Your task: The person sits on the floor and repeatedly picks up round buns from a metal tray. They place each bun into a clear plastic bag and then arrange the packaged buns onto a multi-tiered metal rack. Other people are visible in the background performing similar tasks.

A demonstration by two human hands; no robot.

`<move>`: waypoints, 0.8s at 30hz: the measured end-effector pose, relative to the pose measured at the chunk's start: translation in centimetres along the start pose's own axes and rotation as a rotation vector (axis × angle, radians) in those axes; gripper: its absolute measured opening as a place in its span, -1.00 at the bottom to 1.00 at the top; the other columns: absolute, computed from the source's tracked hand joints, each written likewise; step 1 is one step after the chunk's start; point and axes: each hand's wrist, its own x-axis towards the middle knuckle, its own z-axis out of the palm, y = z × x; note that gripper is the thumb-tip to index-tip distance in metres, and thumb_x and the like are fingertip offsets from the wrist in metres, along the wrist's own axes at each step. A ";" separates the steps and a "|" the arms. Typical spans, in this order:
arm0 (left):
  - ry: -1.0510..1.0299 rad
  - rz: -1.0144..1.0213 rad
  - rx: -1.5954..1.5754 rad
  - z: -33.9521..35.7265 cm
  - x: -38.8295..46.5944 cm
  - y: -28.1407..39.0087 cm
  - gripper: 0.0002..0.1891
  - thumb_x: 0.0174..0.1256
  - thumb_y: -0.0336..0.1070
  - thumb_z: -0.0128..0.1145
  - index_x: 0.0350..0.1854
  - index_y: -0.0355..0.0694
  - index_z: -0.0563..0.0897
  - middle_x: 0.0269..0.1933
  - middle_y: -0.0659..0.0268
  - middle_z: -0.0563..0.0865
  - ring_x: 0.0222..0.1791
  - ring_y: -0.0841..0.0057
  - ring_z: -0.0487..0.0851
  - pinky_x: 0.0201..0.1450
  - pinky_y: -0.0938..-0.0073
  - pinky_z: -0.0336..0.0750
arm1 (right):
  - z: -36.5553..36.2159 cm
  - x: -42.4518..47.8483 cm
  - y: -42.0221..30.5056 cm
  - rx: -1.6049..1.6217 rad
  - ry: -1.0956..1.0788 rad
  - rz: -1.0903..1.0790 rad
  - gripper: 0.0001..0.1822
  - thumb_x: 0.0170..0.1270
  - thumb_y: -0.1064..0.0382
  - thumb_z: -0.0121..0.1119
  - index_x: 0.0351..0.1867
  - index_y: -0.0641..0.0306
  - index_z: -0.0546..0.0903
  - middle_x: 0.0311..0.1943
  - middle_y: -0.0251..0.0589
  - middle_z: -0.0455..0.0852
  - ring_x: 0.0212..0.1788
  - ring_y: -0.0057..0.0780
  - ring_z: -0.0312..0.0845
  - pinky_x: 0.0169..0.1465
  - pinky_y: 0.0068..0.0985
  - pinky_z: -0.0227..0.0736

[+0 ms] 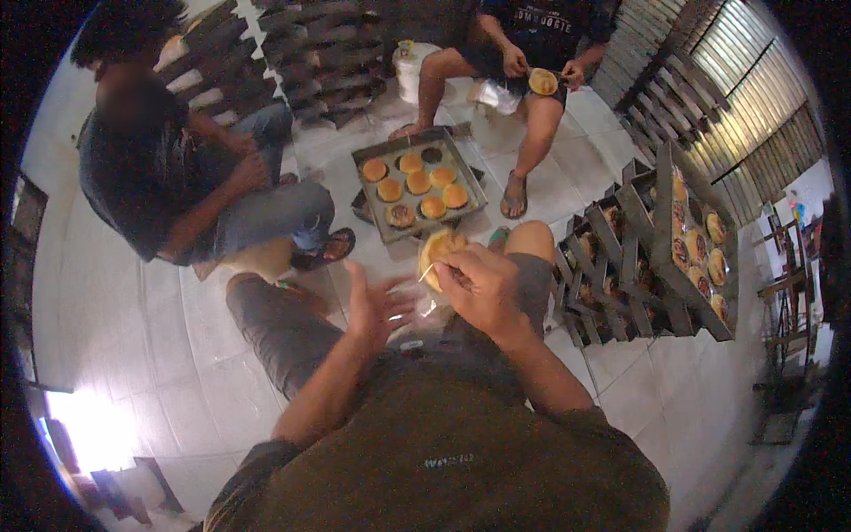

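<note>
My right hand (485, 286) is closed at the edge of a round golden bun (435, 253), held up above my lap. A thin pale strip (427, 272) sticks out from between its thumb and fingers; I cannot tell what it is. Beside it on the left, my left hand (375, 306) is blurred, with its fingers spread and nothing in them. Shiny clear plastic (429, 307) shows under the bun, between the two hands. On the floor ahead, a metal baking tray (435, 143) carries several golden buns, one with a dark patterned top.
Stacked metal trays (688, 266) of buns stand at the right. A seated person (153, 166) is at the left; across from me another person (552, 26) holds a bun (543, 82). A white bucket (409, 73) and dark stacked racks (319, 60) are behind.
</note>
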 end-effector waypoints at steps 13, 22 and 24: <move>-0.465 0.098 -0.620 8.2 1.2 3.8 -0.07 0.33 0.56 -0.13 0.48 -0.16 0.34 0.42 0.07 0.48 0.36 0.06 0.51 0.42 -0.03 0.39 | -2.0 -1.7 -6.9 0.046 -0.204 0.058 -0.86 0.19 0.28 0.41 -0.35 0.31 0.73 -0.47 -0.15 0.71 -0.44 -0.26 0.66 -0.31 -0.37 0.53; -0.201 0.221 -0.705 8.8 3.5 2.6 -0.36 0.47 0.29 0.03 0.33 -0.13 0.48 0.25 0.14 0.63 0.26 0.22 0.61 0.28 0.04 0.55 | -5.2 -1.1 -5.7 0.531 -0.867 -0.009 -0.79 0.12 0.20 0.42 -0.34 0.19 0.61 -0.35 -0.20 0.68 -0.36 -0.22 0.60 -0.26 -0.26 0.48; -0.247 0.168 -0.730 8.3 2.2 4.3 -0.27 0.44 0.37 -0.04 0.38 -0.15 0.42 0.29 0.17 0.59 0.29 0.24 0.57 0.31 0.01 0.52 | -10.2 0.1 -5.7 0.777 -0.830 -0.096 -0.68 0.11 0.16 0.46 -0.17 0.19 0.62 -0.16 -0.17 0.70 -0.12 -0.14 0.60 -0.04 -0.21 0.48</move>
